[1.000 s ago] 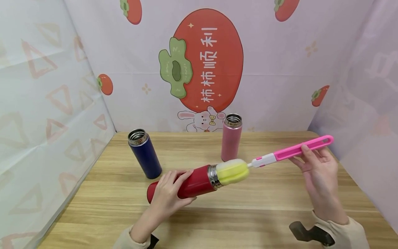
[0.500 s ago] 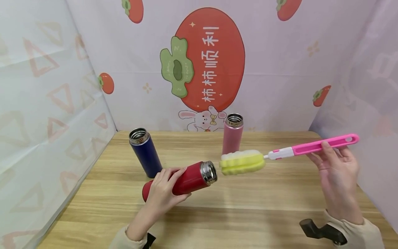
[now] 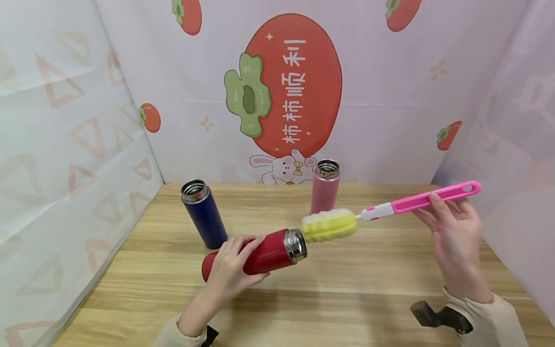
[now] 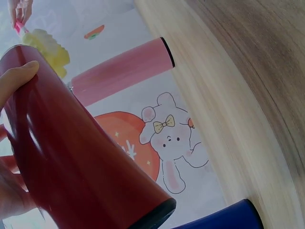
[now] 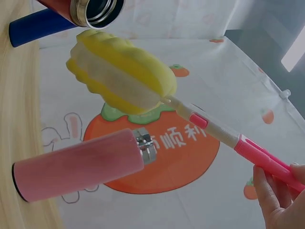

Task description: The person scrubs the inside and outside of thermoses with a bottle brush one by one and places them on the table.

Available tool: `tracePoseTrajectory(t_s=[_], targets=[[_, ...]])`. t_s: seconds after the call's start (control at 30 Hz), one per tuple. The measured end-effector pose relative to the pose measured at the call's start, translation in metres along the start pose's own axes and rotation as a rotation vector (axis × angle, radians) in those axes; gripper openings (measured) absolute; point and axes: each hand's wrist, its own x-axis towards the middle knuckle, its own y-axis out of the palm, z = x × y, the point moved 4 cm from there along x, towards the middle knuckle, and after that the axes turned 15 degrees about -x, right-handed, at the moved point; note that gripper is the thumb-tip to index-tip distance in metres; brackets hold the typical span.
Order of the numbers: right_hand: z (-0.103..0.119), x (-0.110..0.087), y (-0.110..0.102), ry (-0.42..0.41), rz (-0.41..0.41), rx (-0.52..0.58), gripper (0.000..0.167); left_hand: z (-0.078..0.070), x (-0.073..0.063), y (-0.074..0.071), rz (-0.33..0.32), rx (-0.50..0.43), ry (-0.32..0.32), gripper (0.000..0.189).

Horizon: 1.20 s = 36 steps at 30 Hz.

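While the left hand (image 3: 230,270) grips the red bottle (image 3: 272,254) in the head view, the right hand (image 3: 457,233) pinches the brush (image 3: 382,210) near the bottle's mouth (image 3: 297,245). Left wrist: pink bottle (image 4: 126,69) upright. Right wrist: blue bottle (image 5: 43,28) partly behind the red.

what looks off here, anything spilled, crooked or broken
No spill or damage shows. In the head view, the backdrop's persimmon print looks odd: it lies sideways, leaves at left, lettering turned too. The red bottle tilts, but the left hand grips it.
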Motion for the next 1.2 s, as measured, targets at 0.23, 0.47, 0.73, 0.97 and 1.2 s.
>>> tracePoseTrajectory(t_s=[0.23,0.47,0.73,0.97,1.2], targets=[[-0.005,0.004,0.009,0.030,-0.005,-0.087,0.018,-0.002,0.000,0.003,0.004,-0.007,0.006,0.072],[-0.007,0.007,0.018,0.030,-0.014,-0.057,0.019,-0.003,0.000,0.006,0.007,-0.006,0.018,0.073],[-0.007,0.009,0.023,0.027,-0.015,-0.038,0.019,-0.002,-0.001,0.009,0.020,0.000,0.016,0.072],[-0.006,0.008,0.024,0.043,-0.012,0.006,0.016,-0.001,0.000,0.011,0.032,0.005,0.004,0.072],[-0.003,0.006,0.026,0.064,0.013,0.018,0.015,0.001,0.001,0.012,0.037,0.006,-0.001,0.072]])
